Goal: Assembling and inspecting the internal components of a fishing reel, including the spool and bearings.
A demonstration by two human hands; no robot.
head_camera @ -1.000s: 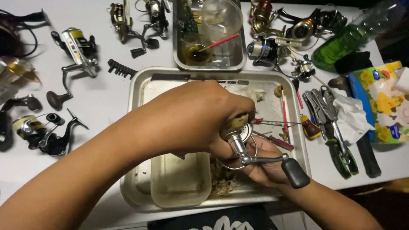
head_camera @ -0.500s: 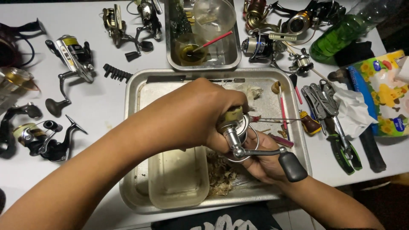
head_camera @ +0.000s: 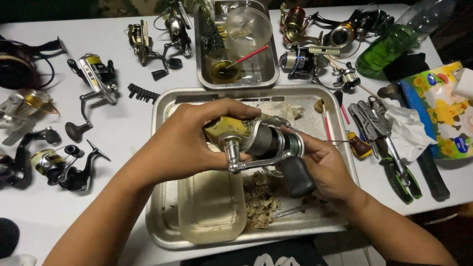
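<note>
Several loose spinning reels [head_camera: 96, 81] lie scattered on the white table [head_camera: 123, 123] at the left, well apart from the hands. Over the steel tray [head_camera: 162, 106] the left hand [head_camera: 189, 140] is wrapped around the yellow body of a spinning reel [head_camera: 256, 140], whose crank handle with a black knob [head_camera: 298, 176] hangs just below, above a clear plastic tub [head_camera: 212, 207] and a heap of brown debris [head_camera: 258, 202]. The right hand [head_camera: 325, 165] cups the reel's spool end from beneath, and right of the tray lie folding pliers [head_camera: 382, 130] and a colourful tissue pack [head_camera: 441, 116].
</note>
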